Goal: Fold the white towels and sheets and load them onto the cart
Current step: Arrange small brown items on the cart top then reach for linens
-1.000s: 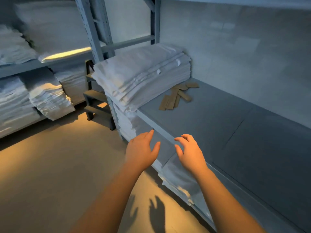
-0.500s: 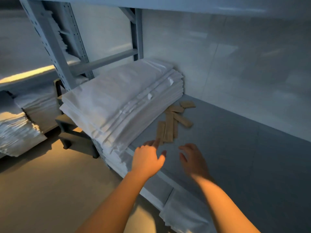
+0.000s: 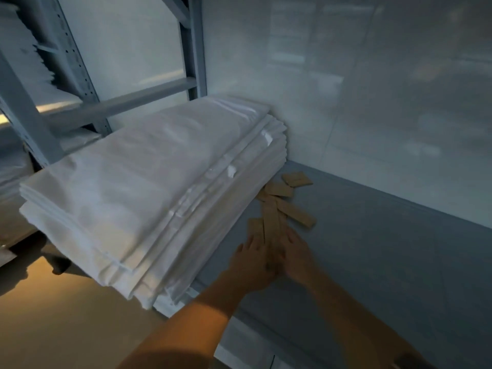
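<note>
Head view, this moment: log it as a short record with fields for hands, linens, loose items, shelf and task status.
left hand: fingers extended, reaching onto the shelf at the near ends of the strips
right hand: beside the left, fingers forward; grip unclear from blur
linens: stack of folded white sheets on the shelf's left end, overhanging the front edge
loose items: tan flat strips scattered right of the stack
shelf: grey shelf
task status: stack untouched; no cart in view

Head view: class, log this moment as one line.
left hand open, right hand open | both at tan strips | beside folded sheets
</note>
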Demonstrator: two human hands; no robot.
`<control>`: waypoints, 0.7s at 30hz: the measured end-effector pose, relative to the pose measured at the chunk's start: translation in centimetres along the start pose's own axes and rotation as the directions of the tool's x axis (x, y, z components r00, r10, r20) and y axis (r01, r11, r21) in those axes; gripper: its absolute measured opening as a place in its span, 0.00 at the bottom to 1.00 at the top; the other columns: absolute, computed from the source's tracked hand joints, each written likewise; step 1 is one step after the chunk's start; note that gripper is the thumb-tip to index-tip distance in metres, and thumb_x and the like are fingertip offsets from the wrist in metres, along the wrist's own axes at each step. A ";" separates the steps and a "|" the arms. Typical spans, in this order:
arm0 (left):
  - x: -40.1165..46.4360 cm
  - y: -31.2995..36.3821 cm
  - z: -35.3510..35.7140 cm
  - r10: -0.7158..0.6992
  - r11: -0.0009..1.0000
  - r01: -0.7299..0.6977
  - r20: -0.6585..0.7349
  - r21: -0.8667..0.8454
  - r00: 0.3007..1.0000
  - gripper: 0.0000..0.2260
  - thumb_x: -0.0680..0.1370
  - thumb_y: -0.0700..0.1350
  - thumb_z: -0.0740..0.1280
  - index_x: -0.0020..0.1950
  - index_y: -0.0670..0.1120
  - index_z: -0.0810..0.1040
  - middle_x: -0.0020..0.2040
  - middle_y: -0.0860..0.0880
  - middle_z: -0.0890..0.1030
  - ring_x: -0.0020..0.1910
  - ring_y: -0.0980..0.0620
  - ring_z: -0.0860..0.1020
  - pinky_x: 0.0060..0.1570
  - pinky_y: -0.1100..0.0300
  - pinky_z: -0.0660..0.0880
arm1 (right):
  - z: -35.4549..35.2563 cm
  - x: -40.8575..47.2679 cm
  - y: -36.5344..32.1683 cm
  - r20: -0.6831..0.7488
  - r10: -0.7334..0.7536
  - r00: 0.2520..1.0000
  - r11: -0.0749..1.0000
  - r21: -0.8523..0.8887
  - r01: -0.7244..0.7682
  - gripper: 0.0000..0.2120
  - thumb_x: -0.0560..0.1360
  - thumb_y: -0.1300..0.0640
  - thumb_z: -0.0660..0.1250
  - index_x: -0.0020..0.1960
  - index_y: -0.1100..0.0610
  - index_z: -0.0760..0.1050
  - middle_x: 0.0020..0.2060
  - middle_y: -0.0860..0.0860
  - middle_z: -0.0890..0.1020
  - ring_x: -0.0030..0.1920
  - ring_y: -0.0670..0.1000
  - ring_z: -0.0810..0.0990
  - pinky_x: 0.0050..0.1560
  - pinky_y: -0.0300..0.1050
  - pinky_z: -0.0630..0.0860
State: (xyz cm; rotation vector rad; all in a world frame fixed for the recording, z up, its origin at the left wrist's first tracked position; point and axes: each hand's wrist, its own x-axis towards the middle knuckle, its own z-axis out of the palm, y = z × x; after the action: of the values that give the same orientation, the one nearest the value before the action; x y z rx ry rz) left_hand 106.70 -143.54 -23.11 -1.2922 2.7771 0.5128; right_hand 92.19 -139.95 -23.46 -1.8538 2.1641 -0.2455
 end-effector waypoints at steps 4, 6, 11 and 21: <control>1.9 -1.9 2.3 0.009 1.000 -0.010 0.025 0.023 1.000 0.33 0.79 0.59 0.55 0.79 0.46 0.48 0.79 0.45 0.49 0.78 0.45 0.45 0.74 0.47 0.47 | 2.6 1.8 -0.1 0.113 0.023 0.993 0.990 -0.139 -0.007 0.26 0.83 0.49 0.50 0.78 0.53 0.47 0.78 0.53 0.46 0.77 0.53 0.43 0.74 0.57 0.45; 1.9 -2.4 2.8 0.022 0.998 -0.024 0.028 0.058 0.999 0.32 0.80 0.58 0.54 0.79 0.45 0.49 0.79 0.45 0.49 0.78 0.46 0.45 0.75 0.48 0.47 | 3.4 1.8 -0.3 0.100 0.035 0.994 0.984 -0.176 -0.017 0.27 0.83 0.48 0.49 0.78 0.53 0.45 0.78 0.54 0.46 0.77 0.54 0.43 0.74 0.56 0.45; 0.2 -2.8 2.6 0.039 0.997 -0.042 0.053 0.058 0.998 0.31 0.80 0.57 0.54 0.79 0.45 0.50 0.79 0.46 0.49 0.78 0.47 0.44 0.75 0.48 0.46 | 4.0 0.1 -1.3 0.090 0.034 0.995 0.988 -0.152 -0.020 0.28 0.82 0.45 0.49 0.78 0.54 0.45 0.78 0.54 0.47 0.77 0.54 0.44 0.75 0.52 0.44; -2.9 -2.6 2.5 -0.009 1.000 0.009 -0.033 -0.004 0.999 0.36 0.77 0.62 0.58 0.79 0.48 0.46 0.79 0.46 0.47 0.78 0.45 0.44 0.74 0.43 0.45 | 2.1 -1.7 -3.0 -0.200 0.035 0.979 0.999 0.000 -0.036 0.20 0.78 0.52 0.60 0.69 0.56 0.70 0.72 0.59 0.65 0.69 0.60 0.64 0.68 0.52 0.61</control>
State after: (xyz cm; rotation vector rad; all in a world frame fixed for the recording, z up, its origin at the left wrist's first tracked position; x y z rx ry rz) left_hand 110.33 -142.17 -25.69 -1.3256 2.7962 0.5007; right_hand 95.92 -138.69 -24.31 -1.8614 2.3276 -0.4389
